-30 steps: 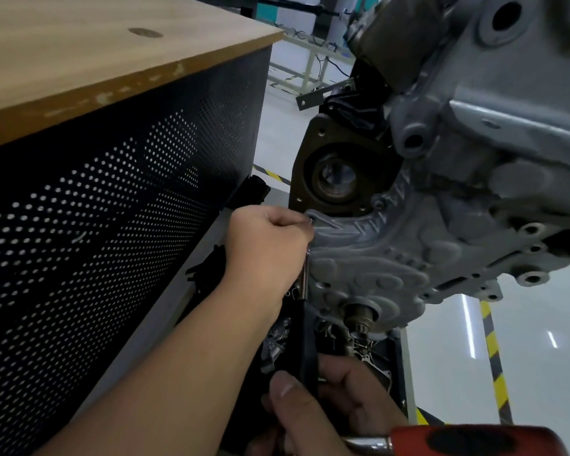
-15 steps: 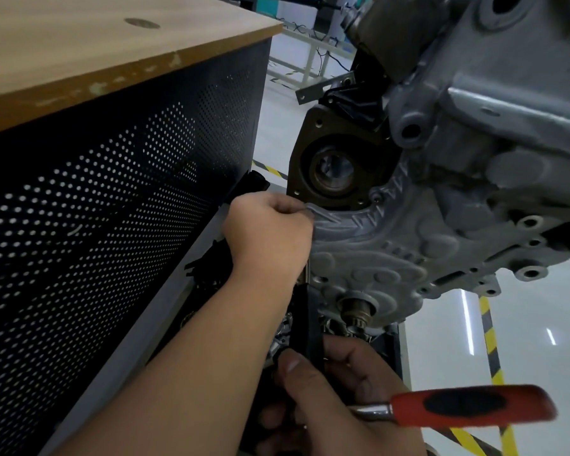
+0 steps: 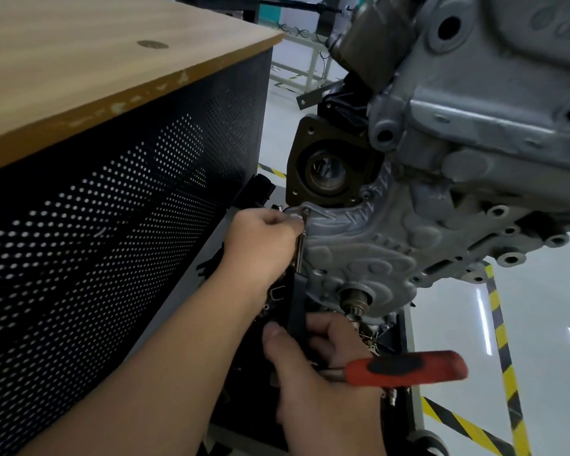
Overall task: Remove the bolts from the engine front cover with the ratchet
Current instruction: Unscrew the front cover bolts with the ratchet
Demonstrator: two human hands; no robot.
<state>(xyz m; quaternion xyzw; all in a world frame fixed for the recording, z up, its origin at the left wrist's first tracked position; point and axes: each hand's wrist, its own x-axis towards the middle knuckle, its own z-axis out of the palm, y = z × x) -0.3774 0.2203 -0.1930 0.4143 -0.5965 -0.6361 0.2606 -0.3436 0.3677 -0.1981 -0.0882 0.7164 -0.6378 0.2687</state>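
Grey cast cover (image 3: 359, 251) hung on engine, facing camera, just right of black perforated cabinet (image 3: 119, 232) with wooden top. Left hand (image 3: 264, 245) at cover's upper left edge, fingers curled, pinching top of ratchet (image 3: 299, 291) shaft beside bolt (image 3: 306, 211) in cover's corner. Ratchet ran down from there, chrome shaft then black handle. Right hand (image 3: 313, 363) lower, thumb and fingers wrapped round black handle; also held red-handled tool (image 3: 405, 368) sticking out rightward. Yellow-black tape (image 3: 500, 330) on pale floor at right.
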